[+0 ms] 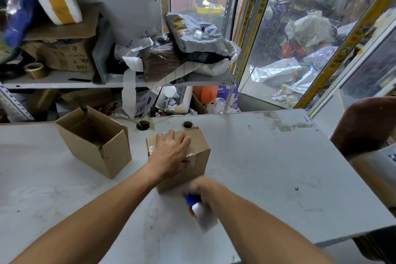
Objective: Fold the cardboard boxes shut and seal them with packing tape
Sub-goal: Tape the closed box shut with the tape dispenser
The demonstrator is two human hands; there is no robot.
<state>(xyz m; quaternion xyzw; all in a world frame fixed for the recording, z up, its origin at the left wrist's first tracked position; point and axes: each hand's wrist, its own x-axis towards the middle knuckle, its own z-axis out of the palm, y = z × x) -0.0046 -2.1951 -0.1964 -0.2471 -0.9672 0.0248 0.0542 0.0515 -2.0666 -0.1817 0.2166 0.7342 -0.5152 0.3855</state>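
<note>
A closed cardboard box (198, 161) stands in the middle of the white table (278, 167), with clear tape shining across its top. My left hand (171, 152) lies flat on the box's top, fingers spread. Just in front of the box, my right hand (202, 188) grips a blue tape dispenser (199, 210) with a roll of clear tape, blurred by motion and held low at the box's near side. A second cardboard box (94, 141) stands open to the left, flaps up, its inside dark.
Behind the table a metal shelf (64, 82) holds cardboard, grey mailer bags and a brown tape roll (35, 69). Two round holes (143, 124) pierce the table's far edge. Glass panes stand at the right, and a brown object (364, 126) lies at the table's right edge.
</note>
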